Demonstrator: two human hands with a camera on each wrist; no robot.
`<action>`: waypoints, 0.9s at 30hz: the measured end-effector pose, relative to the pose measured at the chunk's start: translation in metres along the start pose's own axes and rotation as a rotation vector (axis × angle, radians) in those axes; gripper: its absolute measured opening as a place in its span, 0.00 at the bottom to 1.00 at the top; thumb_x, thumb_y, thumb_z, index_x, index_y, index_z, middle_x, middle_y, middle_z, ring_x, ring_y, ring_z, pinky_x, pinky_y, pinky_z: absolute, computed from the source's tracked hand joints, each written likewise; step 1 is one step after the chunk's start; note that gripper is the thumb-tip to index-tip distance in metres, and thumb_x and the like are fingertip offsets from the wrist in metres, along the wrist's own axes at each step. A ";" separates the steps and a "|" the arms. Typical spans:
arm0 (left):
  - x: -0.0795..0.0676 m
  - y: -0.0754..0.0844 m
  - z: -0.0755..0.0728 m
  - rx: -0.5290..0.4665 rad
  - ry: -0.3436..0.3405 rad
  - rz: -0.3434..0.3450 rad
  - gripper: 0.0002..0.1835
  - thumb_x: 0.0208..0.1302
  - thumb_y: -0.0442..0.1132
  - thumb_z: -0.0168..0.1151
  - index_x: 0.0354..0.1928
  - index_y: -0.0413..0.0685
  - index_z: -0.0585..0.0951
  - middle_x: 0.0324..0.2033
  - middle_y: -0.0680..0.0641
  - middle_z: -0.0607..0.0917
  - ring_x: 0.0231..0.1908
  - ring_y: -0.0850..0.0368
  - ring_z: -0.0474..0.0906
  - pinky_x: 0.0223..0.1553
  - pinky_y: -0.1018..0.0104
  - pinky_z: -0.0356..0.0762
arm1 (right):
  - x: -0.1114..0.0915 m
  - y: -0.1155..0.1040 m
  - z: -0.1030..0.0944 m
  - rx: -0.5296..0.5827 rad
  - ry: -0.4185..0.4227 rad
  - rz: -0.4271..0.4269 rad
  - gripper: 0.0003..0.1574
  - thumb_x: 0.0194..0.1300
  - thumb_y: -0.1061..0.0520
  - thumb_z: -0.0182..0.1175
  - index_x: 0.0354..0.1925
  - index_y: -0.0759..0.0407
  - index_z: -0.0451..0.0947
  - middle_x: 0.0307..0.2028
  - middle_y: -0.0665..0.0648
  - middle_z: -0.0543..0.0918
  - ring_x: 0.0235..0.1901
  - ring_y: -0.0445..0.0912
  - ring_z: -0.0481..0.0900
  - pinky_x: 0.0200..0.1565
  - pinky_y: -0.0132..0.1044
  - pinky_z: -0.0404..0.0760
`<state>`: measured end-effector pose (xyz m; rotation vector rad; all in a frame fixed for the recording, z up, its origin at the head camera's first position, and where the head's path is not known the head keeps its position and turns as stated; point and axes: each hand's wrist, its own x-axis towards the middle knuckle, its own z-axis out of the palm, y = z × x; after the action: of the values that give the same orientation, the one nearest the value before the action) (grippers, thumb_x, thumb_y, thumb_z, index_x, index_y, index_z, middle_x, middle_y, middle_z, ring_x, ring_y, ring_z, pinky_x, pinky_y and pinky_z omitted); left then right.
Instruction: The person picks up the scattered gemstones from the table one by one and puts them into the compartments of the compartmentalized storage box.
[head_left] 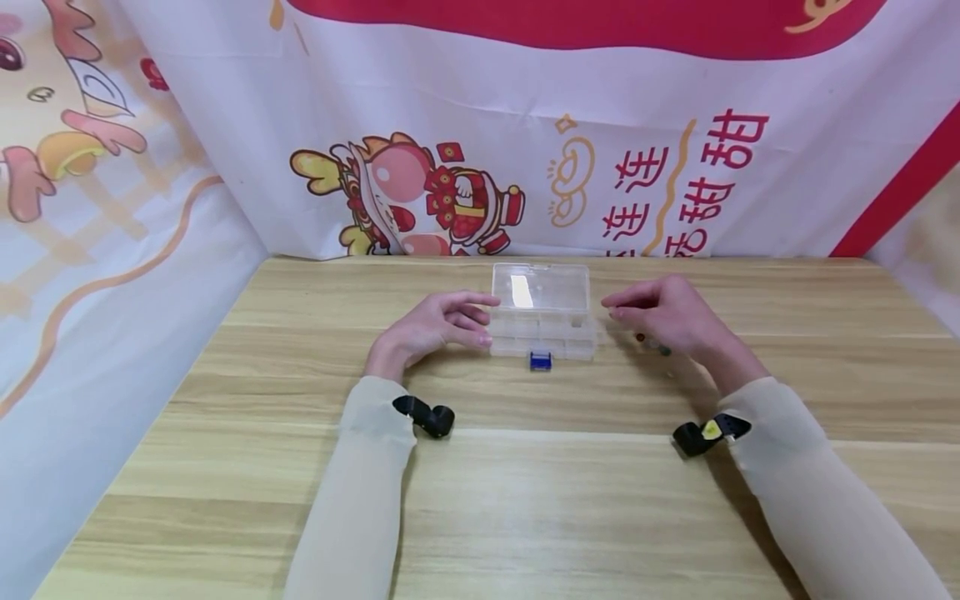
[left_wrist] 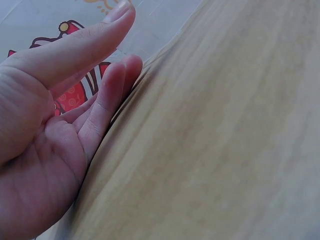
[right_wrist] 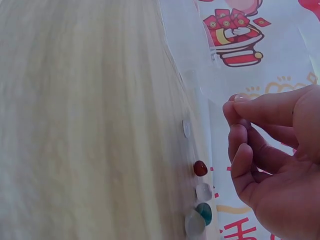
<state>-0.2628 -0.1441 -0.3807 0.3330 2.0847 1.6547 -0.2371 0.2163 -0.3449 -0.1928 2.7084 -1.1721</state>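
Whether my right hand [head_left: 667, 315] grasps anything, I cannot tell. My left hand [head_left: 438, 323], relaxed, touches the box's [head_left: 542, 323] left side.

On the tabletop [head_left: 555, 508], the box [head_left: 510, 350] stands between the left hand [head_left: 435, 325] and the right hand [head_left: 671, 317]. One small piece [head_left: 540, 362] is at its front side; stones [right_wrist: 200, 168] lie to the right — the cloth [head_left: 480, 92] hangs behind.

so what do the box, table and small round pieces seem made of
Box: probably glossy plastic; clear, with bright glare.
Table: wood or laminate, satin-looking; grain shows.
Pieces: polished stone or glass, can't tell; smooth, rounded, some translucent.
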 end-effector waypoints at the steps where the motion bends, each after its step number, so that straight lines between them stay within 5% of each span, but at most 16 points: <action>1: 0.000 0.000 0.000 0.001 -0.001 0.001 0.34 0.63 0.28 0.75 0.70 0.56 0.81 0.60 0.42 0.83 0.50 0.54 0.88 0.75 0.52 0.73 | 0.000 -0.001 0.000 0.001 0.001 0.000 0.18 0.78 0.52 0.63 0.61 0.51 0.87 0.56 0.60 0.86 0.39 0.53 0.81 0.34 0.38 0.82; 15: -0.001 0.001 0.001 0.006 0.002 0.000 0.34 0.63 0.29 0.75 0.70 0.57 0.81 0.60 0.42 0.83 0.49 0.54 0.89 0.74 0.51 0.74 | 0.001 -0.015 0.011 0.029 0.016 -0.018 0.16 0.76 0.52 0.66 0.58 0.50 0.88 0.56 0.58 0.88 0.39 0.51 0.75 0.31 0.34 0.74; 27: 0.000 0.000 0.000 0.003 0.002 -0.005 0.34 0.63 0.28 0.76 0.70 0.58 0.81 0.60 0.42 0.84 0.49 0.54 0.89 0.75 0.51 0.73 | -0.001 -0.025 0.021 0.052 0.019 -0.007 0.14 0.76 0.53 0.67 0.56 0.51 0.89 0.53 0.58 0.88 0.42 0.50 0.76 0.35 0.33 0.77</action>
<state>-0.2628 -0.1438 -0.3812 0.3272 2.0877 1.6499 -0.2301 0.1841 -0.3407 -0.1846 2.6927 -1.2507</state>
